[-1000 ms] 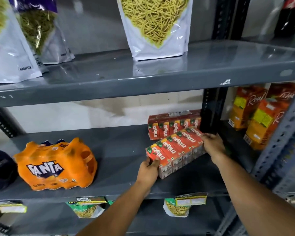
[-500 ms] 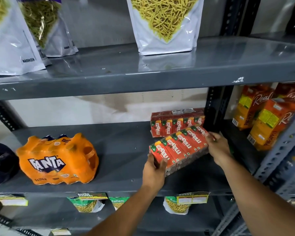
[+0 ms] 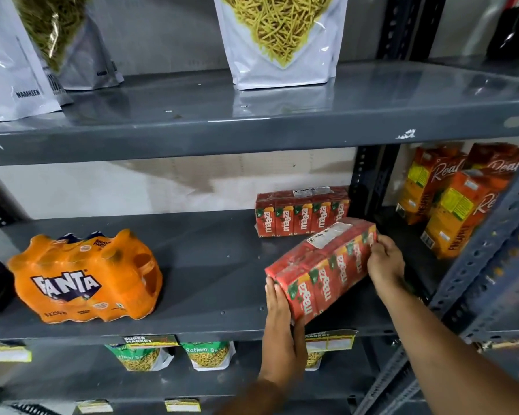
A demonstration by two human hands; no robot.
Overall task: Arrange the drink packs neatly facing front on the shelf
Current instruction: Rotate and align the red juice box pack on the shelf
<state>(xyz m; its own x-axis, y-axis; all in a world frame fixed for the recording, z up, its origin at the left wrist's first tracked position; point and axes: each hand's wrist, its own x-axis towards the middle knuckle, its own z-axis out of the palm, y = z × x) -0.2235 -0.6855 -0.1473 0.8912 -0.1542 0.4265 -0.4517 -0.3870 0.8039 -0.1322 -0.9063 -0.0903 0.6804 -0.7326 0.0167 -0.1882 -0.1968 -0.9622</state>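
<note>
Maaza pack (image 3: 324, 271) tilted, left hand (image 3: 282, 330) and right hand (image 3: 385, 260) at its ends

A supermarket aisle: grey steel shelving (image 3: 252, 127) stocked with snack pouches (image 3: 282, 40) at top, a Fanta multipack (image 3: 84, 280) at left, juice cartons (image 3: 456, 202) at right, and "Super Market" price tags (image 3: 149, 341) along the shelf edge.
</note>
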